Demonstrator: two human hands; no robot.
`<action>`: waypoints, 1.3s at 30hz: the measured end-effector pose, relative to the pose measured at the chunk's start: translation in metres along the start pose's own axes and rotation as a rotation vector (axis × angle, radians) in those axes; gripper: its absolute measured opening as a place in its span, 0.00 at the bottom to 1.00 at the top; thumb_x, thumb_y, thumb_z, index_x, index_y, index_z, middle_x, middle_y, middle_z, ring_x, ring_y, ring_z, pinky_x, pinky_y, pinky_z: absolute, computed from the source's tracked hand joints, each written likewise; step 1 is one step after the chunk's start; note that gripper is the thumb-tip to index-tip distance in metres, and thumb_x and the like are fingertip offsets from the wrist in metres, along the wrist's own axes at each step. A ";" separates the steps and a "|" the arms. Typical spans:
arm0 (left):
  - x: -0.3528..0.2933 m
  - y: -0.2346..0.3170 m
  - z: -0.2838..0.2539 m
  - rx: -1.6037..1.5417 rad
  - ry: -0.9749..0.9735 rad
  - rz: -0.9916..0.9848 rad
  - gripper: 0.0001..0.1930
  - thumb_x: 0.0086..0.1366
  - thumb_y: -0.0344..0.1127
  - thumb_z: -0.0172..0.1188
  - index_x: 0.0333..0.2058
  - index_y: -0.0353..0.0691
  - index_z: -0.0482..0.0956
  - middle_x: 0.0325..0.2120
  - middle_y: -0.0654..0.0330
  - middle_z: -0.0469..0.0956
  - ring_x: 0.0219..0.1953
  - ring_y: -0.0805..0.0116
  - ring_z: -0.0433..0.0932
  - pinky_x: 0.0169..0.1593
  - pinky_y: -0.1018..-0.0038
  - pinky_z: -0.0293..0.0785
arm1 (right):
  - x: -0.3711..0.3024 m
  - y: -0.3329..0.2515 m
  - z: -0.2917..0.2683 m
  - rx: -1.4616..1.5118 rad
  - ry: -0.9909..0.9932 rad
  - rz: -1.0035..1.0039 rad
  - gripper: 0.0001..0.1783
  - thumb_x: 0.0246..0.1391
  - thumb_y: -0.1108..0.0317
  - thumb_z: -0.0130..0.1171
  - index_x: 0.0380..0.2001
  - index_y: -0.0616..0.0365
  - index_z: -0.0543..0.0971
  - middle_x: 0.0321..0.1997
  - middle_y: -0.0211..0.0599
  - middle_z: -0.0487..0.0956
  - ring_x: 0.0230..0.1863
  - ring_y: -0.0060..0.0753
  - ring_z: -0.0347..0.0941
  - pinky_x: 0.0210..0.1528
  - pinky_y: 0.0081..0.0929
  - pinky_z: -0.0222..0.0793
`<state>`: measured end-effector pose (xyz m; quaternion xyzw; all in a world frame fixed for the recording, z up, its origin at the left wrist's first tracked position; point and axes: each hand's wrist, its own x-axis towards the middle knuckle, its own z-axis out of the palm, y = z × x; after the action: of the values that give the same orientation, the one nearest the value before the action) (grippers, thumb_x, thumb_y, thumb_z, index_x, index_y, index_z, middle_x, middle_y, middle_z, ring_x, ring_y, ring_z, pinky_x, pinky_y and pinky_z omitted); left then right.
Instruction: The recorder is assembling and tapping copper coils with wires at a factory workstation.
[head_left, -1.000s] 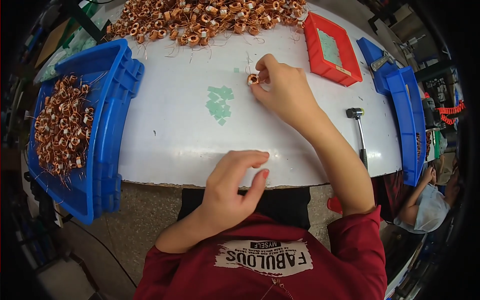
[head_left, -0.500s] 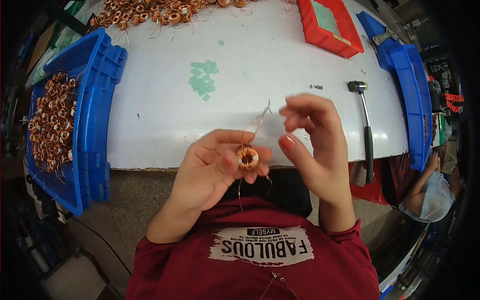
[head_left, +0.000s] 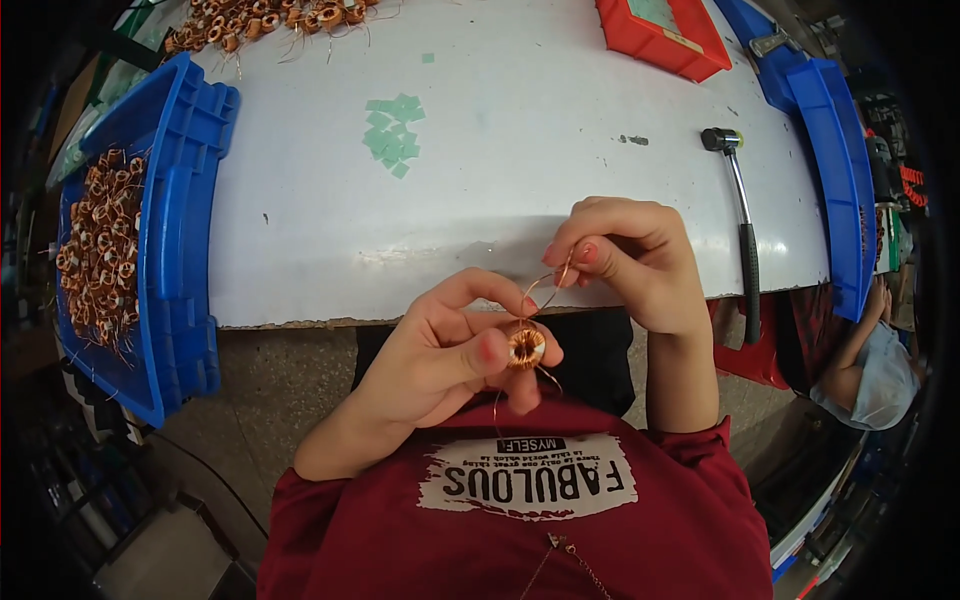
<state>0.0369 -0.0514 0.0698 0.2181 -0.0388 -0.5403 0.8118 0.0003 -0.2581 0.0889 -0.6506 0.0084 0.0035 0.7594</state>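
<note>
A small ring-shaped copper coil [head_left: 526,348] with a white patch on its side is held by my left hand [head_left: 435,355], thumb and fingers closed round it. Long wire ends stick out of the coil, some upward and some down toward my shirt. My right hand [head_left: 640,260] pinches the upper wire ends [head_left: 545,290] between thumb and fingers, just to the right of and above the coil. Both hands are over the near edge of the white table [head_left: 500,150].
Green square pieces [head_left: 393,135] lie mid-table, with a heap of coils [head_left: 270,18] behind. A blue crate [head_left: 185,240] of coils stands left. At right are a mallet [head_left: 740,200], a red tray [head_left: 665,50] and a blue bin [head_left: 840,180]. Another person's arm [head_left: 850,370] shows far right.
My right hand has closed from open fingers onto the coil's upper wires. My left hand has moved slightly right and down with the coil. The view has shifted a little.
</note>
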 end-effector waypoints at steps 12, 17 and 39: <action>0.003 -0.006 0.001 0.468 0.252 0.057 0.17 0.62 0.27 0.60 0.47 0.32 0.67 0.34 0.47 0.80 0.30 0.60 0.82 0.35 0.76 0.80 | -0.004 -0.025 -0.018 -0.677 -0.200 -0.228 0.03 0.42 0.71 0.63 0.22 0.59 0.80 0.42 0.43 0.73 0.41 0.34 0.67 0.41 0.26 0.63; 0.005 -0.001 0.002 0.318 0.252 0.086 0.16 0.63 0.29 0.59 0.47 0.32 0.67 0.34 0.47 0.80 0.32 0.57 0.82 0.37 0.73 0.81 | -0.019 -0.031 -0.007 -0.887 -0.158 -0.320 0.05 0.41 0.70 0.64 0.20 0.59 0.79 0.46 0.45 0.71 0.45 0.37 0.65 0.44 0.29 0.62; 0.001 -0.009 0.009 0.128 -0.055 -0.086 0.19 0.62 0.25 0.58 0.52 0.34 0.67 0.41 0.42 0.77 0.37 0.53 0.82 0.38 0.71 0.82 | -0.011 0.002 -0.017 -0.472 -0.115 -0.365 0.10 0.43 0.63 0.63 0.26 0.59 0.83 0.50 0.46 0.69 0.50 0.42 0.63 0.50 0.36 0.61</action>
<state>0.0272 -0.0581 0.0743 0.2562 -0.0859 -0.5770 0.7708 -0.0107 -0.2748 0.0841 -0.7986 -0.1527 -0.0942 0.5745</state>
